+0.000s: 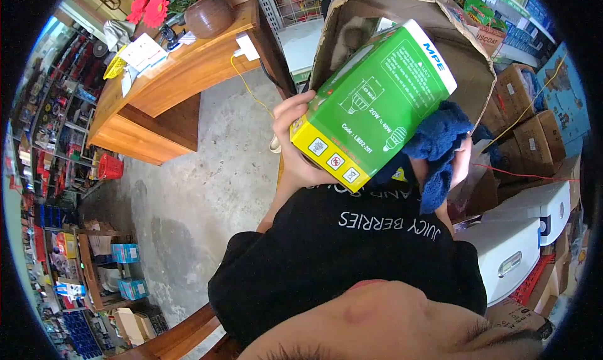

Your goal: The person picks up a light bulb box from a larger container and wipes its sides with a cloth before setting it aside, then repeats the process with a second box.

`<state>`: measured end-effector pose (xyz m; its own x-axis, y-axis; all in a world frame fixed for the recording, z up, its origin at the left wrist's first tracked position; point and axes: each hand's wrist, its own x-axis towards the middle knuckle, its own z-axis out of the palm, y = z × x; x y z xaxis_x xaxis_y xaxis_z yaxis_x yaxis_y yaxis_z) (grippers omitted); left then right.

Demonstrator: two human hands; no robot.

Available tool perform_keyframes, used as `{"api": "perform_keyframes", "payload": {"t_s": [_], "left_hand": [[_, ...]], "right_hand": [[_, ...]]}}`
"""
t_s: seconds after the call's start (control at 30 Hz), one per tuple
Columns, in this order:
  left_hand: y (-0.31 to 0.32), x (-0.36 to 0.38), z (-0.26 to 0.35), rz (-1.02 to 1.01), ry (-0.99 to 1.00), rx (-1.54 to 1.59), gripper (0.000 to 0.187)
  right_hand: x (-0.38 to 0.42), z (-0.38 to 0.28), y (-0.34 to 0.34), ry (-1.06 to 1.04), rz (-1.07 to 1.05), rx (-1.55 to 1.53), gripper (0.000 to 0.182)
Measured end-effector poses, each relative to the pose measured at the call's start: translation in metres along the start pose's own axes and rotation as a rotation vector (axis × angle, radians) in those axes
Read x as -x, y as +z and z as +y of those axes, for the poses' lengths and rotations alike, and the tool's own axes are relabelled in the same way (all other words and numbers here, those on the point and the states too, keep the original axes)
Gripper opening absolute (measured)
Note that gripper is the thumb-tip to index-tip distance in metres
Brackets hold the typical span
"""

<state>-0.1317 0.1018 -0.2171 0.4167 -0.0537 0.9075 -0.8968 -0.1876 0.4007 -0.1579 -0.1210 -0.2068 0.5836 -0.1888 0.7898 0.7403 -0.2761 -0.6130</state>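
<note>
A green, white and yellow LED bulb box (377, 102) is held up, tilted, in front of my chest. Wrapped round its lower left side is my left hand (294, 134), with fingers at the edge. At the box's right side my right hand (461, 162) grips a dark blue cloth (440, 134), which touches the box face and hangs down. Behind the bulb box stands a large open cardboard carton (465, 46).
A wooden desk (182, 77) with a flower pot (207, 17) and papers is at the upper left. Stocked shelves (56, 121) line the far left. On the right are cardboard boxes (534, 140) and white containers (509, 253).
</note>
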Motion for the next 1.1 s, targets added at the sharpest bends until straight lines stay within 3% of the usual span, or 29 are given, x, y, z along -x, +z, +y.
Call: {"api": "perform_keyframes", "payload": {"t_s": [0.17, 0.33, 0.4, 0.5, 0.6, 0.63, 0.67, 0.73, 0.77, 0.9, 0.93, 1.1], "left_hand": [[0.001, 0.001, -0.001, 0.01, -0.001, 0.015, 0.111], [0.003, 0.001, 0.0, 0.013, 0.0, -0.021, 0.11], [0.004, 0.005, -0.004, 0.032, -0.003, 0.046, 0.108], [0.001, 0.007, -0.004, -0.011, 0.0, -0.04, 0.108], [0.005, 0.003, 0.003, 0.04, -0.036, -0.002, 0.109], [0.004, 0.003, 0.001, 0.039, -0.036, -0.002, 0.109], [0.002, 0.005, -0.003, 0.041, -0.035, 0.02, 0.11], [0.001, 0.005, -0.004, 0.042, -0.036, 0.043, 0.11], [0.003, 0.005, -0.004, 0.045, -0.044, 0.067, 0.111], [0.003, 0.002, 0.001, 0.04, -0.035, -0.01, 0.11], [0.002, 0.001, 0.001, 0.039, -0.034, -0.009, 0.11], [0.002, 0.003, 0.004, 0.015, -0.044, -0.082, 0.107]], "right_hand": [[0.003, 0.002, 0.002, 0.01, -0.082, -0.096, 0.021], [-0.012, -0.009, 0.008, 0.263, -0.048, -1.155, 0.02], [-0.008, 0.004, 0.011, -0.179, 0.212, -0.221, 0.036], [-0.005, -0.004, 0.012, -0.058, 0.287, -0.262, 0.043], [0.002, 0.01, 0.0, -0.241, -0.024, -0.146, 0.048], [0.007, 0.011, -0.004, -0.241, -0.024, -0.146, 0.048], [0.009, 0.004, -0.006, -0.108, -0.175, -0.155, 0.045], [-0.012, -0.013, -0.004, -0.377, -0.356, 0.114, 0.04], [-0.011, -0.011, -0.004, -0.377, -0.356, 0.114, 0.04], [0.001, -0.008, 0.007, -0.102, -0.086, -0.03, 0.038], [-0.002, -0.003, 0.005, -0.172, -0.068, -0.025, 0.037], [-0.008, -0.01, 0.023, -0.031, 0.343, -0.244, 0.031]]}}
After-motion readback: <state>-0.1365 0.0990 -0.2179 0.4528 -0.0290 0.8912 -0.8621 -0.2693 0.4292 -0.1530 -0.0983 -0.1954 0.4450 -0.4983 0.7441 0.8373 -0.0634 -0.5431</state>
